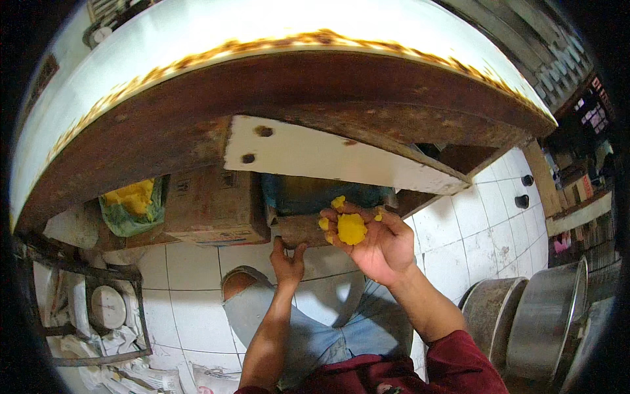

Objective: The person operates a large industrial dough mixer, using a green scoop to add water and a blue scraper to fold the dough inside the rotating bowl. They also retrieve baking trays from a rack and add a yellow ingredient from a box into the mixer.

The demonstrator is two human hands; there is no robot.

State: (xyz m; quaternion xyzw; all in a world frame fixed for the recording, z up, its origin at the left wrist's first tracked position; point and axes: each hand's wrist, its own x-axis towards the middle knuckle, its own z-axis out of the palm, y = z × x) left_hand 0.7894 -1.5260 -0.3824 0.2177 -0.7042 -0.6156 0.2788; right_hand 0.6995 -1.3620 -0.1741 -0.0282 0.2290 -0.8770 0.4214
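Rusty table [197, 125]: broad brown underside and pale top edge curving across far part of view, white panel bolted beneath.
Tiled floor [459, 230]: white squares, spreading near and to the right.
Metal pots [545, 322]: two large round ones, near right, side by side.
Cardboard box [213, 207]: brown, under table, left of centre.
Blue-lined box [308, 197]: under table, just right of cardboard box, open side facing near.
Green bag [131, 207]: far left under table, yellow stuff showing inside.
Right hand [377, 246]: palm up, fingers curled loosely, cupping yellow dough ball.
Left hand [289, 266]: gripping near lower edge of blue-lined box, fingers closed over it.
Yellow dough ball [352, 228]: resting on right fingers, in front of blue-lined box, small yellow bits stuck on fingertips.
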